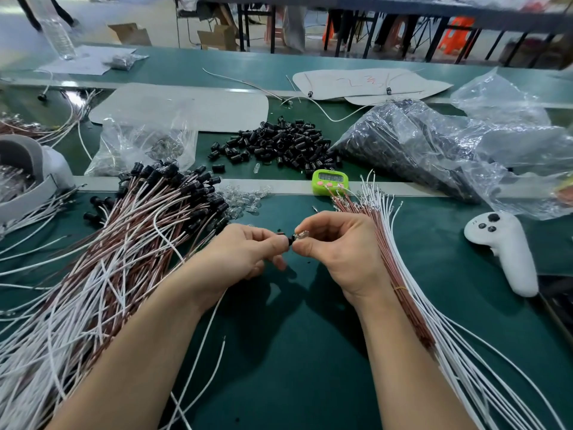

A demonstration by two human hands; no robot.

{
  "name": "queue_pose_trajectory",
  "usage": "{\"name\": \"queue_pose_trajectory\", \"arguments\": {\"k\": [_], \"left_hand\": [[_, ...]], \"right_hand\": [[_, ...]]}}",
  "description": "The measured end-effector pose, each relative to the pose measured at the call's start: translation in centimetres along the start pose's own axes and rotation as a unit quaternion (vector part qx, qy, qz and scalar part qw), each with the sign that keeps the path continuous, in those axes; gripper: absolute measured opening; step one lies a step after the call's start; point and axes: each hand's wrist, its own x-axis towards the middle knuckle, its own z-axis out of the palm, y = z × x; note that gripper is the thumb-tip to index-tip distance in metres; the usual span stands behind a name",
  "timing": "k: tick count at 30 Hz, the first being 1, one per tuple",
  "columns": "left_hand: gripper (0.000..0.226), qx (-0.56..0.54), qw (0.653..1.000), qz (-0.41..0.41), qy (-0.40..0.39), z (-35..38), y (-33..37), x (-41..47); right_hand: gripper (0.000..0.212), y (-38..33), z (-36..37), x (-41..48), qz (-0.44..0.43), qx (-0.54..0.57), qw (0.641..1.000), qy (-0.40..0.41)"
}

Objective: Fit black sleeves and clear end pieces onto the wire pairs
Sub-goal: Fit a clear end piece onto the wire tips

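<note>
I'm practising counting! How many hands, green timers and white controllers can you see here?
Hands: 2, left hand pinching the black sleeve, right hand pinching the clear end piece
Green timer: 1
White controller: 1
Total: 4

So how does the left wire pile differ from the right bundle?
The left pile carries black sleeves on its ends; the right bundle shows bare ends. The left pile sprawls loose and crossed; the right bundle lies straighter, bound by a yellow band. Both mix white and reddish-brown wires.
</note>
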Motion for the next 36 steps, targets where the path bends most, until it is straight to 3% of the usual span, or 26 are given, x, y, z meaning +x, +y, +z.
{"name": "queue_pose_trajectory", "arguments": {"k": [10,16,19,24,27,30,36], "left_hand": [[0.024,0.046,0.996,0.071,0.040,0.0,-0.3,0.0],[0.035,0.024,0.996,0.082,0.031,0.0,0.0,0.1],[0.023,0.013,0.995,0.091,0.032,0.3,-0.2,0.3],[0.032,0.019,0.997,0.060,0.035,0.5,-0.1,0.2],[0.021,0.033,0.996,0.052,0.059,-0.2,-0.1,0.3],[0.024,0.028,0.996,0.068,0.048,-0.5,0.1,0.1],[0.024,-0.020,0.996,0.078,0.028,0.4,0.1,-0.3]], "right_hand": [[0.026,-0.4,0.0,-0.2,0.023,0.059,0.998,-0.021],[0.024,-0.3,0.5,-0.2,0.000,0.043,0.999,0.020],[0.023,-0.1,0.6,-0.1,-0.002,0.014,0.999,0.044],[0.022,0.0,0.6,-0.1,0.013,-0.023,0.999,0.034],[0.013,-0.5,0.3,-0.2,0.079,0.046,0.996,-0.013],[0.010,-0.7,-0.1,-0.2,0.147,0.140,0.978,-0.051],[0.016,-0.4,-0.2,-0.3,0.170,0.225,0.958,-0.051]]}}
